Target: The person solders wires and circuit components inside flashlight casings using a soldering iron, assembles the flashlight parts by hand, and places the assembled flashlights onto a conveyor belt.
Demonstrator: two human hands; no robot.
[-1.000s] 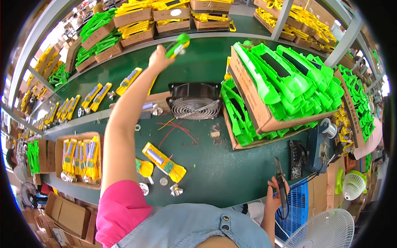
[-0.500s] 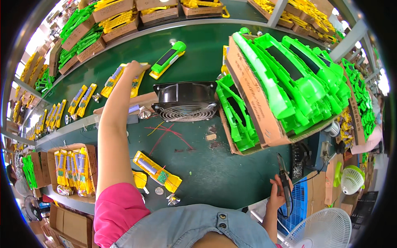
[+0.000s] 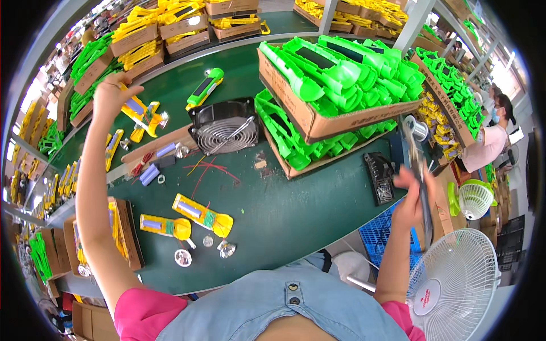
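Likely light, rigid plastic, the yellow torch shell [image 3: 142,113] is gripped at its left end by the left hand [image 3: 111,94]; the right hand [image 3: 412,196] is clenched on a dark slim tool [image 3: 421,187].

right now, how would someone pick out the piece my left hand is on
Start at the black fan on the green table. Go left to the raised left hand: it holds a yellow shell. It is the only one lifted; the other yellow ones lie flat.
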